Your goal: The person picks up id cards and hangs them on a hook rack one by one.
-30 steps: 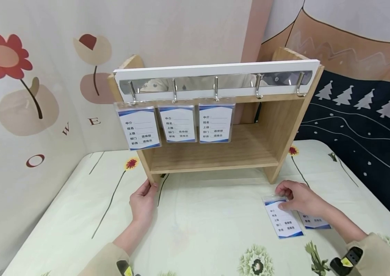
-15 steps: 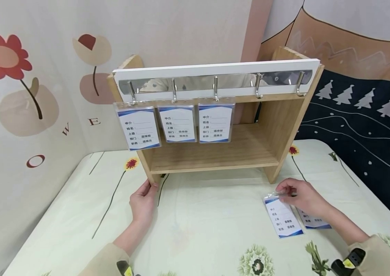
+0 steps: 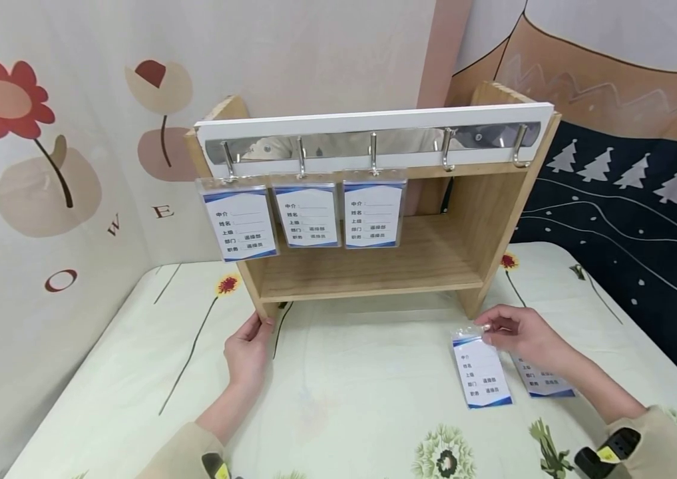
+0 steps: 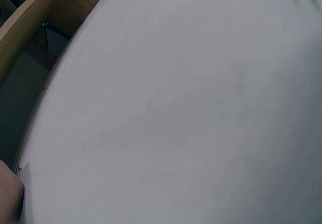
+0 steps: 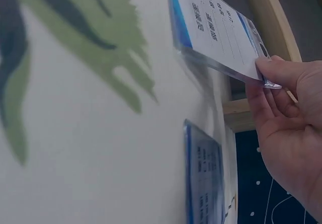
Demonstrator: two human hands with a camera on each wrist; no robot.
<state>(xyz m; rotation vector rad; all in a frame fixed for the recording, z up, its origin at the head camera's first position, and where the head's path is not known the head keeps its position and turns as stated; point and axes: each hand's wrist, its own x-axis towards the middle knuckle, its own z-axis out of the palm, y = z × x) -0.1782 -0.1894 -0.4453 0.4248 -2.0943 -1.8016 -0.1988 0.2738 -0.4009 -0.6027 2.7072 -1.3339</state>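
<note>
My right hand [image 3: 526, 339] pinches the top corner of a badge card in a clear sleeve [image 3: 482, 372]. In the right wrist view that badge card [image 5: 216, 27] is tilted, its top end between thumb and fingers [image 5: 282, 75], its far end raised off the cloth. A second badge card [image 3: 544, 382] lies under the right forearm, partly covered. My left hand [image 3: 248, 352] holds the foot of the left side of a wooden shelf [image 3: 368, 256]. Three badge cards hang on the shelf's left hooks: the left one [image 3: 241, 226], the middle one [image 3: 307, 216] and the right one [image 3: 373, 213].
A white hook rail [image 3: 374, 120] crosses the shelf's top front. Two hooks on the right, a fourth hook [image 3: 448, 150] and an end hook [image 3: 520, 146], carry no card. Flowered cloth [image 3: 362, 399] covers the surface. Printed curtains [image 3: 74, 199] stand behind and at the sides.
My right hand has gripped the badge card's top edge, lifted it and shifted it slightly left. My left hand stays at the shelf's foot.
</note>
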